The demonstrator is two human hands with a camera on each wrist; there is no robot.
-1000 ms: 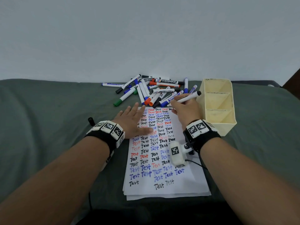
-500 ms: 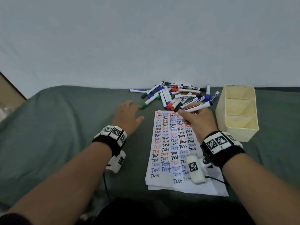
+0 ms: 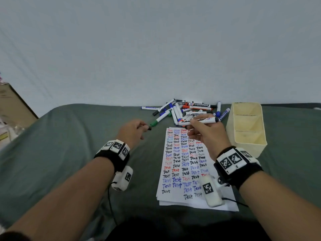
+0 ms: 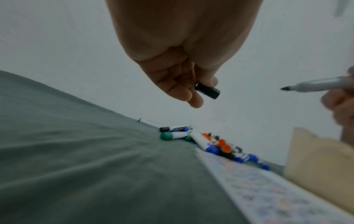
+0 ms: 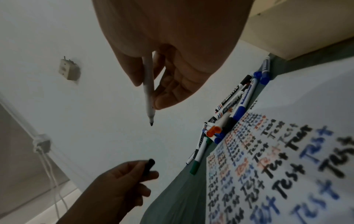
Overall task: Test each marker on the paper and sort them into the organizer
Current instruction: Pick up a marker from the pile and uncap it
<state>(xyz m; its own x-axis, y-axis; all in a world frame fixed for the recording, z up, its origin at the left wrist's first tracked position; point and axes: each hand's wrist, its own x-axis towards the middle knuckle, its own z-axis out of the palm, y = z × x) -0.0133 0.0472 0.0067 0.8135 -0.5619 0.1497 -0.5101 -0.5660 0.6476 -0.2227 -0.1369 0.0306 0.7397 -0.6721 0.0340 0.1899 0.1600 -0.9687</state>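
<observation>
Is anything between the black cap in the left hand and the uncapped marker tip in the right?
Nothing: both wrist views show open air between the black cap and the white marker's black tip.

Matt green cloth (image 3: 69,153), smooth plastic organizer (image 3: 260,146) (cream), paper (image 3: 175,197).

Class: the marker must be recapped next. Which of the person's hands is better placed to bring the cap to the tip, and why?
The left hand. It pinches the small black cap, lifted off the green cloth, while the right hand holds the white uncapped marker, its tip pointing towards the cap.
</observation>
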